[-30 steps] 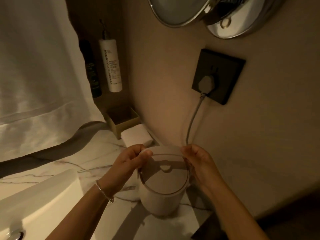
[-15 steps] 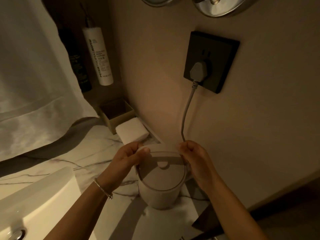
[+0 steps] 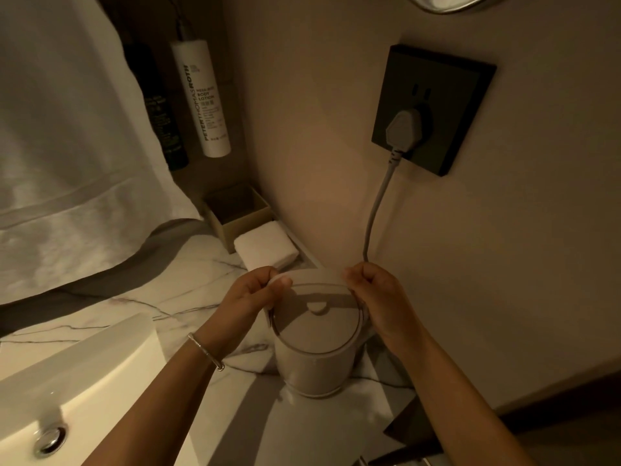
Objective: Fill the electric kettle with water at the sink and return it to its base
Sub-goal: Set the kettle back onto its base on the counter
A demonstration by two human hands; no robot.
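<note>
Your left hand grasps the near-left edge of the lid, thumb lying on top and fingers curled under the rim. Your right hand is curled on the opposite edge, pinching it from the wall side. Both hands hold the lid, which looks seated flat on the kettle, its small tab showing between your hands. The kettle stands upright on the marble counter, close to the wall. In this dim light you cannot tell its base apart from its foot. The grey cord runs down behind it from the plug in the black socket. I judge you are at the very start, working the lid free before any water goes in. The next move calls for an even pull or twist with both hands, and you may need one hand lower on the body so the light kettle does not tip or drag. After that it has to be carried left to the sink, whose edge lies just beside your left forearm, with the folded cloth and the small box further back. Compared with a second ago, your hands sit at the same points on the rim, the lid has not lifted and the kettle has not shifted. Only your view has moved, so that less of the mirror shows at the top edge.
</note>
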